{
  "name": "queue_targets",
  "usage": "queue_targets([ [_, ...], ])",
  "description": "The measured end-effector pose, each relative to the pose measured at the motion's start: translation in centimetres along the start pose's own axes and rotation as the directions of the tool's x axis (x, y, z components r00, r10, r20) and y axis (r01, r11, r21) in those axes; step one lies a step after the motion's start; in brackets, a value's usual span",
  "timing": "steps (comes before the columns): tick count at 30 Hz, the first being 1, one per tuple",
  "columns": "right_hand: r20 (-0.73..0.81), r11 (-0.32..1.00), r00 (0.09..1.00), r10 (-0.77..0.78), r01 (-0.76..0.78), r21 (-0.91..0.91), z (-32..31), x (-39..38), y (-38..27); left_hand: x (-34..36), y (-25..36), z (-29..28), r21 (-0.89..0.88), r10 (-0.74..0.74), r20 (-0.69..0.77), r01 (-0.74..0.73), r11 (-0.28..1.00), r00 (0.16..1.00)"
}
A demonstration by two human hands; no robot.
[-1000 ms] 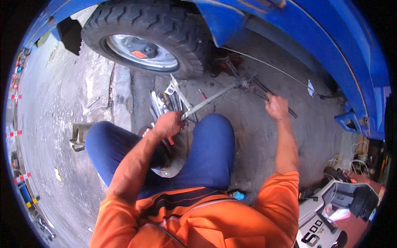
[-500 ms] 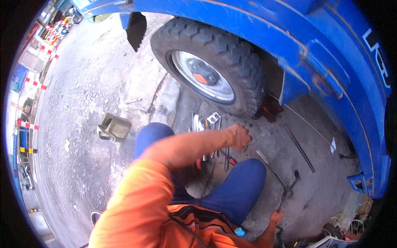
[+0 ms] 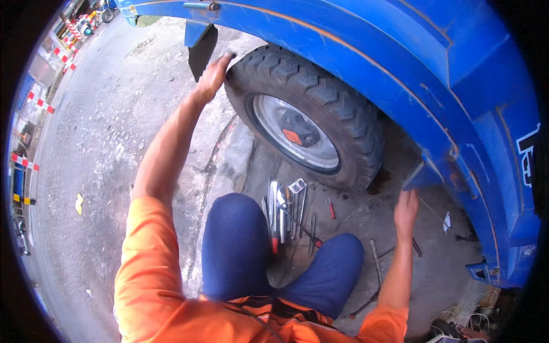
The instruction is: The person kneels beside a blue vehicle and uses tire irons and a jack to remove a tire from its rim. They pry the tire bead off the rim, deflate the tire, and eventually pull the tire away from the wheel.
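Observation:
My left hand reaches forward to the front edge of a black treaded tyre, beside a dark mud flap. Its fingers are stretched out, and nothing shows in them. On the other side, my right hand is raised at the lower corner of the blue fender, its fingers extended and seemingly empty; whether they touch the metal, I cannot tell. Between the hands is the wheel's silver rim, with a dark hub and an orange centre.
Several wrenches and a red-handled ratchet lie between my knees. Beyond them is a small red-handled tool. A long metal bar rests beside my right forearm. Cables and clutter fill the lower right.
My left hand has swung from over the tools to the tyre's front edge. My right hand has left the long metal tool near the ground and risen to the fender. The jug is hidden.

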State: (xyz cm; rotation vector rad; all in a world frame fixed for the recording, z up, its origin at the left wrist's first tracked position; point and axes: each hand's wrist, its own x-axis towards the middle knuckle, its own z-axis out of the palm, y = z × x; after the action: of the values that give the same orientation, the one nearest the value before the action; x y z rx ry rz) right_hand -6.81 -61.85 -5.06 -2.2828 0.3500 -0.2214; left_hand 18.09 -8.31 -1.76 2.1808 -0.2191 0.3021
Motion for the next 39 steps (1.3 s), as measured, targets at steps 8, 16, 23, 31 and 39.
queue_targets([
  [8, -0.054, 0.891, 0.993, 0.104, -0.069, 0.449, 8.2, 4.6, -6.1, 7.4, 3.8, 1.1, -0.133, -0.013, 0.388, 0.07, 0.989, 0.922],
  [16, 0.072, 0.48, 0.947, 0.313, -0.223, 0.849, 11.5, 3.4, -2.6, 0.1, 8.0, 1.1, -0.105, 0.005, 0.227, 0.02, 0.994, 0.974],
  [23, 0.132, 0.355, 0.642, 0.755, -0.57, 0.741, 12.2, 0.8, 5.5, -5.2, 24.4, 11.8, 0.387, 0.53, 0.363, -0.642, 0.662, 0.766],
  [31, 0.058, 0.768, 0.982, 0.182, -0.178, 0.615, 6.4, 6.3, -7.0, -7.2, 20.8, 10.5, 0.218, 0.784, 0.351, -0.859, 0.464, 0.512],
  [39, 0.025, 0.818, 0.999, 0.039, -0.046, 0.573, 7.7, 8.4, -8.0, 5.2, 14.4, 3.6, 0.103, 0.371, 0.463, -0.464, 0.88, 0.805],
])
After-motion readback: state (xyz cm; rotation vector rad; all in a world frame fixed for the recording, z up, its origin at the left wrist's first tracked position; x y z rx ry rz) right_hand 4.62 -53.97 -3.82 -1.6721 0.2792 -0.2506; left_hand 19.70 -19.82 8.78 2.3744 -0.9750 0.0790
